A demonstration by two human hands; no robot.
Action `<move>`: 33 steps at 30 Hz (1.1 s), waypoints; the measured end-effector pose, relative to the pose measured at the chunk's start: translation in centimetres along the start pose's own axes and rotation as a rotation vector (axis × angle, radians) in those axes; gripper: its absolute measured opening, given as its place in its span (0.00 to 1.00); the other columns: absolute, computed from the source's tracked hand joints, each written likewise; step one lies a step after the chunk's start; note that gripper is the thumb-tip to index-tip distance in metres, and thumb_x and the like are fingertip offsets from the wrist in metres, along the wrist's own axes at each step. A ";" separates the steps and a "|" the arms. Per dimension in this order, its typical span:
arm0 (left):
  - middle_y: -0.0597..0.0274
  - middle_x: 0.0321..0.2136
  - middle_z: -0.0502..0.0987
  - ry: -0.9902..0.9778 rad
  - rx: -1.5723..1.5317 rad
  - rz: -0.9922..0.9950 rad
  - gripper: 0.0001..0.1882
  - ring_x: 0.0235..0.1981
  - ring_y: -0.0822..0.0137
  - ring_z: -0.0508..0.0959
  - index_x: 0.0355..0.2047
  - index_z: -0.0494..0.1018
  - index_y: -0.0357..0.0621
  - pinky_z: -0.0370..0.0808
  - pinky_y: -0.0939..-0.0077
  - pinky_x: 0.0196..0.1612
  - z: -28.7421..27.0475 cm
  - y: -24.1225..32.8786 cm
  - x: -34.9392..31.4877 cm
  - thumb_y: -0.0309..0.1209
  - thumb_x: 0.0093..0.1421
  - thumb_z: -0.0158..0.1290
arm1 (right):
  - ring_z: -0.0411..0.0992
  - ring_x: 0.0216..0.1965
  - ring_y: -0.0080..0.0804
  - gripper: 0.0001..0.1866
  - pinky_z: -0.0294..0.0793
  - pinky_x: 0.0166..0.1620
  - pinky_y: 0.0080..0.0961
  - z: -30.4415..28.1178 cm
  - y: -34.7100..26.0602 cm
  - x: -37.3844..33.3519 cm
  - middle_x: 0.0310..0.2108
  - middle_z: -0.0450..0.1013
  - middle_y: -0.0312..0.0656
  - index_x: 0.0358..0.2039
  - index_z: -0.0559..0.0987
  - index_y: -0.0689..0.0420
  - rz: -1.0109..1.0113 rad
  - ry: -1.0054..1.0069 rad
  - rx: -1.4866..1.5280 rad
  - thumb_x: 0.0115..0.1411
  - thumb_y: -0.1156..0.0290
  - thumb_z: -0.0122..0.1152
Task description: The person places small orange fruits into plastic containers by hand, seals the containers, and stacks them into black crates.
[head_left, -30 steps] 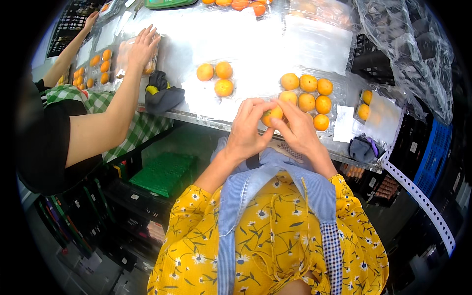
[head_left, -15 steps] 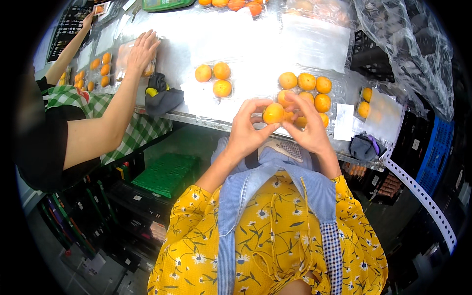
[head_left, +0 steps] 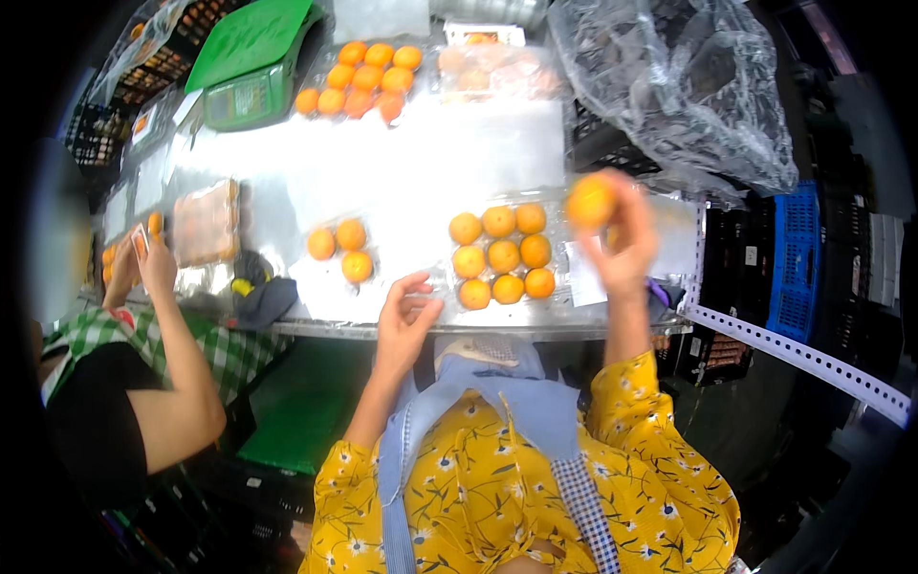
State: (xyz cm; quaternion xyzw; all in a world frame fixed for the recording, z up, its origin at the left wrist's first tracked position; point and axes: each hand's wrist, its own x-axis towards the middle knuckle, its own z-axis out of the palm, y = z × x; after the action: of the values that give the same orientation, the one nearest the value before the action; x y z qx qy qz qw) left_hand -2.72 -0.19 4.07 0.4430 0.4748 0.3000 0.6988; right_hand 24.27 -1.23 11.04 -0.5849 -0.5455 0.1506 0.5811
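Observation:
My right hand (head_left: 629, 239) is raised over the right side of the table and grips a mandarin (head_left: 591, 201), slightly blurred by motion. Below it lies a white paper slip (head_left: 583, 275). My left hand (head_left: 409, 320) hangs empty at the table's front edge, its fingers loosely bent and apart. Between my hands, a clear plastic tray (head_left: 558, 212) holds rows of mandarins (head_left: 503, 255). Left of it, three more mandarins (head_left: 351, 234) sit in another clear tray. A sheet-covered pack (head_left: 669, 230) at the right is partly hidden by my right hand.
A co-worker's hand (head_left: 159, 270) holds a small card at the left. Beyond stand a green scale (head_left: 251, 59), a group of mandarins (head_left: 367, 78) and a filled clear pack (head_left: 502, 75). Crumpled clear plastic (head_left: 679, 91) and a blue crate (head_left: 796, 258) are on the right.
My hands have separated; the right has carried a mandarin to the right, and the left has let go of it. My view has shifted. The co-worker's hand has left the pack and holds a card.

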 end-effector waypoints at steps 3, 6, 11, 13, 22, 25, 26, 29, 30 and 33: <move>0.64 0.36 0.68 0.009 0.005 -0.007 0.17 0.32 0.78 0.69 0.44 0.65 0.40 0.69 0.86 0.34 -0.1 0.4 0.4 0.24 0.54 0.52 | 0.67 0.46 0.34 0.22 0.69 0.48 0.28 -5.4 -1.9 7.6 0.47 0.65 0.47 0.48 0.66 0.66 -0.299 0.262 -0.165 0.51 0.78 0.57; 0.65 0.33 0.69 -0.010 0.004 -0.010 0.14 0.32 0.79 0.70 0.42 0.67 0.39 0.69 0.86 0.34 -0.4 0.3 1.0 0.24 0.55 0.52 | 0.68 0.45 0.32 0.25 0.69 0.46 0.24 -10.7 -1.6 14.2 0.47 0.65 0.48 0.48 0.68 0.64 -0.310 0.425 -0.551 0.50 0.70 0.63; 0.67 0.27 0.69 0.155 0.126 0.199 0.11 0.29 0.77 0.70 0.40 0.67 0.39 0.69 0.85 0.33 -2.7 -0.7 2.5 0.25 0.55 0.50 | 0.68 0.44 0.32 0.26 0.69 0.44 0.24 -9.6 -0.9 14.6 0.46 0.66 0.48 0.49 0.68 0.62 -0.237 0.356 -0.683 0.51 0.67 0.62; 0.67 0.28 0.70 0.316 0.330 0.233 0.12 0.30 0.78 0.70 0.40 0.68 0.40 0.68 0.84 0.32 -4.5 -0.6 2.7 0.26 0.55 0.51 | 0.69 0.37 0.27 0.19 0.69 0.39 0.21 -6.2 -1.3 11.0 0.40 0.70 0.43 0.45 0.71 0.61 -0.259 0.356 -0.432 0.51 0.75 0.59; 0.57 0.28 0.71 0.561 1.197 0.254 0.23 0.32 0.57 0.71 0.36 0.69 0.42 0.69 0.66 0.33 -7.3 -0.4 4.0 0.39 0.42 0.61 | 0.71 0.25 0.31 0.07 0.69 0.28 0.21 9.4 0.3 -1.9 0.26 0.72 0.41 0.30 0.77 0.58 0.005 -0.402 -0.162 0.49 0.80 0.56; 0.56 0.29 0.72 0.575 1.243 0.304 0.23 0.32 0.56 0.72 0.35 0.68 0.42 0.69 0.65 0.33 -7.2 -0.1 4.1 0.38 0.41 0.62 | 0.71 0.24 0.32 0.07 0.69 0.28 0.22 11.0 -0.3 -3.8 0.26 0.72 0.41 0.30 0.77 0.58 0.063 -0.569 -0.076 0.48 0.79 0.56; 0.56 0.30 0.72 0.584 1.270 0.353 0.23 0.32 0.55 0.72 0.36 0.68 0.42 0.69 0.65 0.34 -7.2 0.0 4.2 0.37 0.41 0.62 | 0.71 0.24 0.32 0.07 0.69 0.28 0.22 11.0 -0.3 -4.1 0.26 0.72 0.41 0.30 0.77 0.58 0.063 -0.569 -0.077 0.48 0.79 0.56; 0.57 0.34 0.71 0.586 1.146 0.468 0.23 0.35 0.59 0.72 0.38 0.69 0.40 0.71 0.68 0.35 -7.4 1.1 3.2 0.31 0.41 0.62 | 0.70 0.23 0.32 0.07 0.69 0.27 0.22 10.9 -0.4 -4.9 0.25 0.72 0.41 0.31 0.77 0.58 -0.049 -0.614 -0.092 0.49 0.78 0.57; 0.57 0.34 0.71 0.584 1.145 0.467 0.23 0.35 0.59 0.72 0.38 0.69 0.40 0.71 0.68 0.35 -7.3 1.3 2.8 0.31 0.41 0.62 | 0.70 0.22 0.30 0.08 0.68 0.26 0.22 10.8 -0.4 -5.2 0.24 0.72 0.41 0.32 0.77 0.58 0.038 -0.644 -0.078 0.49 0.78 0.57; 0.59 0.40 0.68 0.379 0.392 0.339 0.27 0.40 0.65 0.71 0.43 0.66 0.39 0.72 0.73 0.37 -6.7 1.9 1.7 0.24 0.40 0.61 | 0.69 0.23 0.26 0.11 0.68 0.27 0.19 11.0 -0.8 -5.7 0.26 0.72 0.39 0.36 0.75 0.58 0.229 -0.672 -0.003 0.50 0.76 0.58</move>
State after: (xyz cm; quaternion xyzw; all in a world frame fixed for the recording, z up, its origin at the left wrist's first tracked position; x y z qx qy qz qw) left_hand -8.34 4.33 4.07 0.5783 0.5647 0.3919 0.4394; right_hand 12.97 -0.45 6.06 -0.5609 -0.6374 0.3980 0.3475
